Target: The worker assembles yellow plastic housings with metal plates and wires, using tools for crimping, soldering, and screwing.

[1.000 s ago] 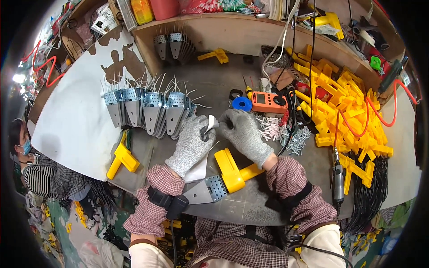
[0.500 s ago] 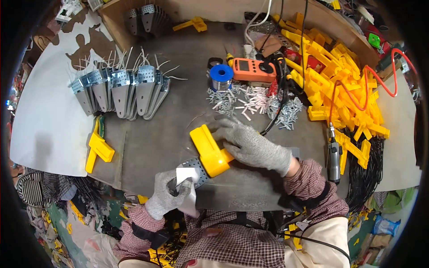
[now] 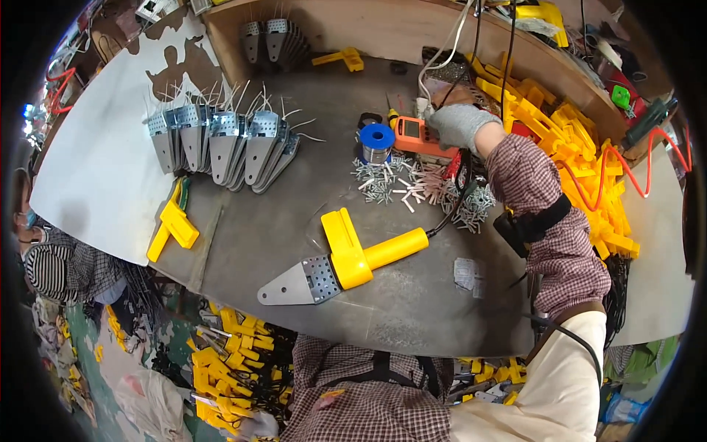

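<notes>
My right hand [image 3: 465,127], in a grey knitted glove, is closed over the dial end of an orange multimeter [image 3: 410,128] at the back of the bench; its fingertips are partly hidden. A pipe-welding iron [image 3: 350,254] lies near the bench's middle, untouched. It has a yellow handle and guard, a perforated metal collar and a grey pointed plate; its black cord runs towards the meter. At the lower edge, a blurred pale grey shape [image 3: 258,426] looks like my left hand, beside yellow parts below the bench. Its fingers cannot be made out.
Several metal plates with white wires [image 3: 221,147] stand at left, near a yellow handle part [image 3: 174,223]. A solder spool [image 3: 376,142] and loose screws [image 3: 375,182] lie by the meter. Yellow handles [image 3: 582,162] are heaped at right, with a red coiled hose [image 3: 605,166] across them.
My right hand has gone from the welding iron up to the multimeter. My left hand has left the iron's metal end, and the white sheet it held is off the iron. The iron now lies flat.
</notes>
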### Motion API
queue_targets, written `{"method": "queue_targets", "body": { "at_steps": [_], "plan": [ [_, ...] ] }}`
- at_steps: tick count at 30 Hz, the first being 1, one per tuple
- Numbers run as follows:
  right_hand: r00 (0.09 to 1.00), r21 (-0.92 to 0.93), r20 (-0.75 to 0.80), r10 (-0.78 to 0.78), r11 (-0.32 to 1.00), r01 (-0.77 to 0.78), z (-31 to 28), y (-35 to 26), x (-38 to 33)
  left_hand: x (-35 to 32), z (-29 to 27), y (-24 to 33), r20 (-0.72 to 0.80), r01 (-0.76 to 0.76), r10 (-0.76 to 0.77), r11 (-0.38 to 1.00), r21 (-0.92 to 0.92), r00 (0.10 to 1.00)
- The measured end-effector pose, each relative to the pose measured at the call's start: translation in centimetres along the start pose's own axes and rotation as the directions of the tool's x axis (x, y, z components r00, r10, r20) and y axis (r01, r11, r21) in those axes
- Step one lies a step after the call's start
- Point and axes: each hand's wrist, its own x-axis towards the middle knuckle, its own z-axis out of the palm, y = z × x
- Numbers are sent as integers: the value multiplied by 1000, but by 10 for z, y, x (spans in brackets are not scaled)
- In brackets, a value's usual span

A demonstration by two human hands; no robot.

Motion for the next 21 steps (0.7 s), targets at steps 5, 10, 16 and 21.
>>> {"method": "queue_targets", "body": {
  "at_steps": [5, 10, 16, 21],
  "plan": [
    [999, 109, -52, -9, 994, 15, 7, 7, 11, -17, 18, -16, -415, 184, 127, 755, 629, 901],
    [997, 150, -75, 6, 989, 6, 20, 45, 0, 104, -54, 69, -71, -113, 155, 905, 409, 985],
    [981, 171, -194, -12, 984, 46, 25, 16, 11, 195, -63, 355, 49, -929, 942, 317, 189, 332],
    [913, 134, -408, 22, 990, 36, 20, 16, -14, 246, 35, 439, 350, -916, 851, 397, 61, 392]
  ]
}}
